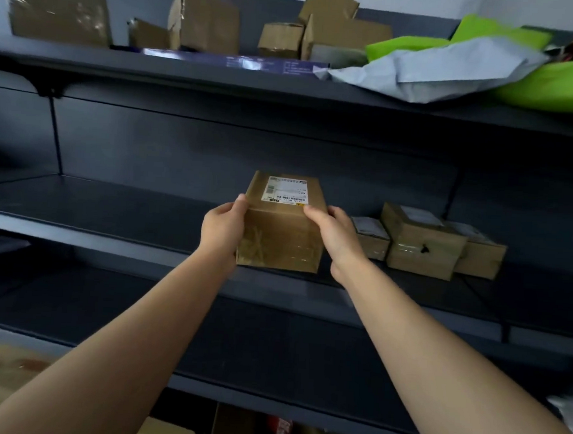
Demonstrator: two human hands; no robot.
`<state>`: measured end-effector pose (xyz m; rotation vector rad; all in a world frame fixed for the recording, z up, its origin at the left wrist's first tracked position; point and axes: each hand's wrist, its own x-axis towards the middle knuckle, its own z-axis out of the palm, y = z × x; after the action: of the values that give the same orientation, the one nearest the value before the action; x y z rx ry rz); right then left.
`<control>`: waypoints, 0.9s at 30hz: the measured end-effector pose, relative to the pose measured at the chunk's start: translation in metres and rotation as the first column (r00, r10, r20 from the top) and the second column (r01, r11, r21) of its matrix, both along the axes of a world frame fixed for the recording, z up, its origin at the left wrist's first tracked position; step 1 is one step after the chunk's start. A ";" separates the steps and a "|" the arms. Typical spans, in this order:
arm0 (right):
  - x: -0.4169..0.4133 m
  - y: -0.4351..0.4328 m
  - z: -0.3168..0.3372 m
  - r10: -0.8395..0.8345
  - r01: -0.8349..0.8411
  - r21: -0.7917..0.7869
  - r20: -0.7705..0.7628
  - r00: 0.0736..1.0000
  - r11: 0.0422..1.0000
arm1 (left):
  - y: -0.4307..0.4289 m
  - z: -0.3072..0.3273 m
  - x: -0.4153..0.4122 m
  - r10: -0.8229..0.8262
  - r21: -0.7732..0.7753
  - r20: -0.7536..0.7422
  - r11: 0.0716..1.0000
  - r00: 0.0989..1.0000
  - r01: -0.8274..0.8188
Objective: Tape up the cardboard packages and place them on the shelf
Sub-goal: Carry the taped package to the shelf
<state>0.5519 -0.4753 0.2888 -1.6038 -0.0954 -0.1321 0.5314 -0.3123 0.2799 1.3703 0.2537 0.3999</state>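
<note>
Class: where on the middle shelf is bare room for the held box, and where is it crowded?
Free: the dark grey middle shelf board left of the taped brown cardboard box, up to the upright post. Crowded: three small taped cartons right; upper shelf.

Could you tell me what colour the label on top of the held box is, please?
White with black print, on the label of the cardboard box; seen in the head view.

Taped brown package [282, 230] at shelf [113, 207] edge
</note>
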 end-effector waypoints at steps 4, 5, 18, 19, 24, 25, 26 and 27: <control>0.018 -0.031 -0.003 0.017 -0.018 -0.027 -0.048 0.999 0.999 | -0.026 -0.003 0.027 -0.042 -0.034 -0.029 0.999 0.999 0.041; 0.023 -0.038 -0.004 0.018 -0.020 -0.036 -0.054 0.998 0.999 | -0.032 -0.003 0.033 -0.054 -0.039 -0.038 0.998 0.998 0.053; 0.083 -0.095 -0.030 -0.055 0.045 -0.137 -0.072 0.996 0.990 | -0.083 -0.019 0.096 -0.101 0.010 -0.125 0.995 0.987 0.103; 0.088 -0.096 -0.032 -0.074 0.063 -0.150 -0.068 0.995 0.987 | -0.084 -0.021 0.100 -0.102 0.015 -0.133 0.994 0.986 0.105; 0.108 -0.095 -0.036 -0.126 0.119 -0.173 -0.031 0.991 0.978 | -0.084 -0.022 0.125 -0.118 0.032 -0.142 0.992 0.983 0.124; 0.111 -0.094 -0.037 -0.135 0.128 -0.176 -0.027 0.990 0.976 | -0.084 -0.022 0.128 -0.119 0.035 -0.141 0.992 0.983 0.125; 0.115 -0.094 -0.037 -0.145 0.139 -0.175 -0.024 0.989 0.975 | -0.084 -0.022 0.132 -0.123 0.032 -0.137 0.991 0.983 0.128; 0.117 -0.094 -0.037 -0.152 0.145 -0.176 -0.028 0.988 0.974 | -0.084 -0.022 0.135 -0.126 0.029 -0.135 0.991 0.983 0.131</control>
<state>0.6693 -0.5696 0.2515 -1.7872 0.0464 -0.2113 0.6659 -0.3960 0.2575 1.4444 0.2665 0.2065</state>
